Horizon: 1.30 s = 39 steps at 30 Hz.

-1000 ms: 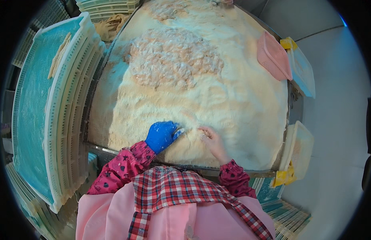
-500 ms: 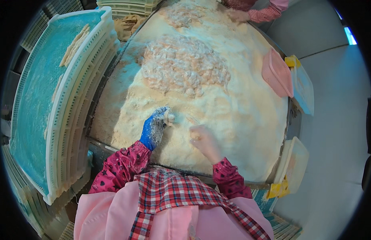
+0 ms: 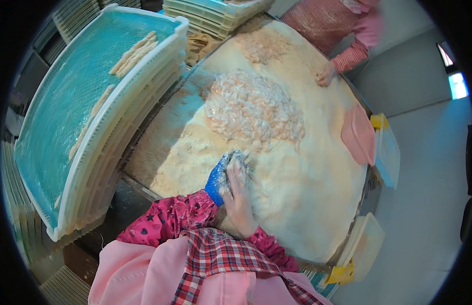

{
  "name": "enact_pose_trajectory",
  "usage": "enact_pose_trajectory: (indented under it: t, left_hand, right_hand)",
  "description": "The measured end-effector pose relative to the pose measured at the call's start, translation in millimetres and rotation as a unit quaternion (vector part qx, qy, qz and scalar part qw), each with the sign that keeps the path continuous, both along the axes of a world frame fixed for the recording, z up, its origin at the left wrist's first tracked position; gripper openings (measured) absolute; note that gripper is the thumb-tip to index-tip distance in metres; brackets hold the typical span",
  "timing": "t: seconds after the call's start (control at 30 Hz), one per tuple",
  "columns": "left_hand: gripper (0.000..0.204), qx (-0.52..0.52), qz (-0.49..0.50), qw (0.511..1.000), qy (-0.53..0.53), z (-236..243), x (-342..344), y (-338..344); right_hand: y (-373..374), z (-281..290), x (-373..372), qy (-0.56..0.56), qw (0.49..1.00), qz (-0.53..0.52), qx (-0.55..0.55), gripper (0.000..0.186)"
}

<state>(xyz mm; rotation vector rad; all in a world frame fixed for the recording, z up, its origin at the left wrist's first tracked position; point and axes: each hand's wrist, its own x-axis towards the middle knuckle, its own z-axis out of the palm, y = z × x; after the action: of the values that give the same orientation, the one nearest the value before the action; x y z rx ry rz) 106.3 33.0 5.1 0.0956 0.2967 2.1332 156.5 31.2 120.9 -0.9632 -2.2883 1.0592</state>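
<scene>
Head view shows our gloved left hand (image 3: pixel 218 178) and bare right hand (image 3: pixel 239 201) pressed together, closed around a crumb-coated piece (image 3: pixel 239 158) over the surface's (image 3: pixel 159 147) near edge, packing coating on.

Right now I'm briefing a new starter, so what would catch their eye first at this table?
The big table heaped with pale crumbs, with a mound of pinkish pieces in its middle. At the near edge, a blue-gloved left hand and a bare right hand press together in the crumbs. To the left stands a stack of white trays, the top one with a teal liner bearing coated sticks.
</scene>
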Motion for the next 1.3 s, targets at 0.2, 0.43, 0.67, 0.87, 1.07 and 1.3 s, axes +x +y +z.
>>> enact_pose_trajectory:
  t: [0.2, 0.43, 0.67, 0.87, 1.07, 1.3]
  left_hand:
    - [0.041, -0.093, -0.236, 0.959, -0.128, 27.4, -54.8, -4.8]
    - [0.044, -0.049, -0.141, 0.965, -0.217, 34.7, -106.8, -50.9]
    - [0.042, -0.159, -0.056, 0.981, -0.095, 47.7, -113.6, -58.1]
    - [0.041, -0.198, -0.009, 0.954, 0.224, -0.5, -78.8, -44.4]
    - [0.048, -0.062, -0.039, 0.961, 0.266, 35.6, -52.4, -32.6]
    - [0.053, -0.163, -0.129, 0.976, 0.057, 81.8, -39.2, -22.5]
  right_hand:
    - [16.6, -8.5, 33.9, 0.134, 0.981, -0.136, -0.042, 0.041]
    - [35.6, -22.2, 28.6, 0.045, 0.993, -0.088, -0.067, 0.038]
    - [72.5, -72.4, -69.9, -0.034, 0.975, 0.123, 0.181, 0.03]
    - [27.3, -42.4, -60.3, 0.108, 0.986, 0.128, -0.027, 0.034]
    - [25.9, -16.8, -45.1, 0.063, 0.985, 0.035, 0.159, 0.048]
    - [33.9, -24.4, -34.1, -0.011, 0.967, -0.003, 0.253, 0.047]
